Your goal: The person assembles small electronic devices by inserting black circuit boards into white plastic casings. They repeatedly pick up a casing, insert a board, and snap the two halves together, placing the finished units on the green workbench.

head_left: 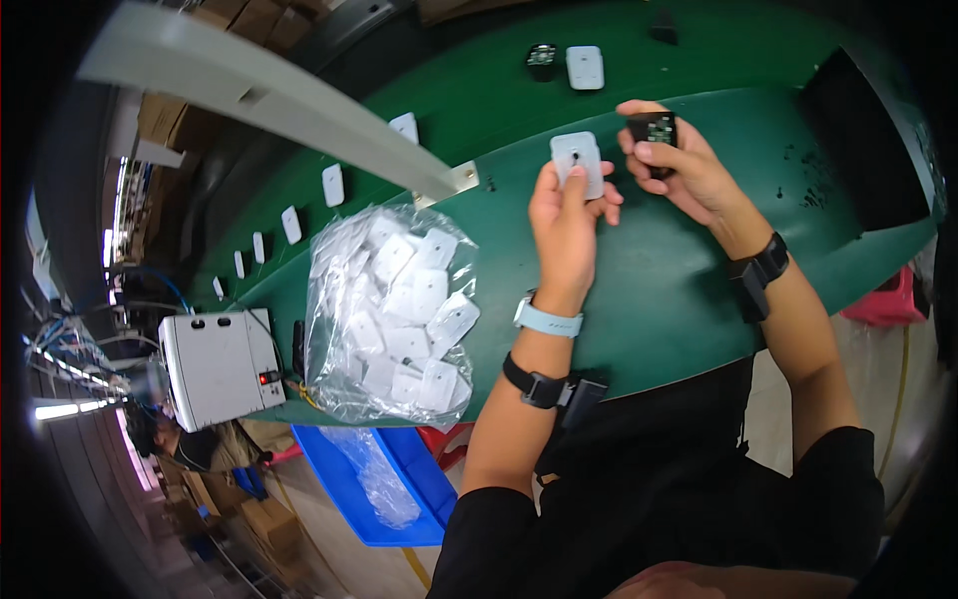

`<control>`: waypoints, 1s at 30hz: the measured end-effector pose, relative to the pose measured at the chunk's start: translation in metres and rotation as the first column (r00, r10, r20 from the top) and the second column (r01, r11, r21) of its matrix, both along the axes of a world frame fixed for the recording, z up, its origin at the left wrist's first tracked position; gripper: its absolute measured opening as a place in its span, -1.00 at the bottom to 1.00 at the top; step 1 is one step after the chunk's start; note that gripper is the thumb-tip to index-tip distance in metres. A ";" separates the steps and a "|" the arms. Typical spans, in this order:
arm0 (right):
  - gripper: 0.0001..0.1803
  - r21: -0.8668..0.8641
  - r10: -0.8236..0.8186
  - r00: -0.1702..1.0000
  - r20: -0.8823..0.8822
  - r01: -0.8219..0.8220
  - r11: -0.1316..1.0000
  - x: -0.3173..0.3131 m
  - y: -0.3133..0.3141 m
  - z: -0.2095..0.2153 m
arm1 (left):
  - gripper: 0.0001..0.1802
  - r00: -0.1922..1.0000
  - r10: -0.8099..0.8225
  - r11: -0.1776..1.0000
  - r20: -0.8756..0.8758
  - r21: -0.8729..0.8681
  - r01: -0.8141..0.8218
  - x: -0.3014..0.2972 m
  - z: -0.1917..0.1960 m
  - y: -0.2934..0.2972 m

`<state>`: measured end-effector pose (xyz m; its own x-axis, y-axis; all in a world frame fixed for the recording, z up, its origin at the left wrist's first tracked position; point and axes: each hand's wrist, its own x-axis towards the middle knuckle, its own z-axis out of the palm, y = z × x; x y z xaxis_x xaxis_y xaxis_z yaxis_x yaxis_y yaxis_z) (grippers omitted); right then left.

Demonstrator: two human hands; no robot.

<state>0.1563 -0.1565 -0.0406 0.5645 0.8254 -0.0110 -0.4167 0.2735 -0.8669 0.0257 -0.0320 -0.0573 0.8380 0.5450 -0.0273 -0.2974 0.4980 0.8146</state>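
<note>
My left hand (569, 215) grips a white plastic cover (577, 150) with rounded corners and a small dark hole, the thumb resting on its face. To its right, my right hand (689, 165) pinches a black square housing (654, 130) that shows a green circuit board. The two pieces are apart, held above the green bench (649, 290). Left of my left forearm lies a clear plastic bag (329, 299) filled with many white covers (429, 295). Beyond my hands stand another white cover (585, 68) and a black circuit-board housing (542, 62).
More white covers (332, 186) sit spaced along the green belt (469, 100) at the far left. A grey metal post (289, 90) slants above the bench. A white machine box (222, 369) with a red switch stands left, a blue bin (369, 489) below, a black tray (868, 145) right.
</note>
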 end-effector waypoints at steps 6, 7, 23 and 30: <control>-0.49 0.118 0.045 0.967 -0.251 -0.015 0.993 0.002 0.000 -0.001 | -0.62 0.986 -0.142 0.982 0.088 -0.114 0.152 -0.001 -0.001 0.004; -0.50 0.173 0.086 0.967 -0.241 -0.044 0.984 0.006 0.000 -0.007 | -0.59 0.982 -0.152 0.973 0.109 -0.158 0.168 -0.002 -0.004 0.006; -0.74 -0.006 -0.243 0.933 0.267 0.254 0.967 0.002 0.001 -0.003 | -0.54 0.982 -0.117 0.949 0.151 -0.274 0.155 0.000 0.007 0.002; -0.70 -0.006 -0.298 0.812 0.502 0.348 0.937 -0.018 0.005 0.004 | -0.53 0.986 -0.135 0.968 0.099 -0.200 0.153 -0.002 0.000 0.003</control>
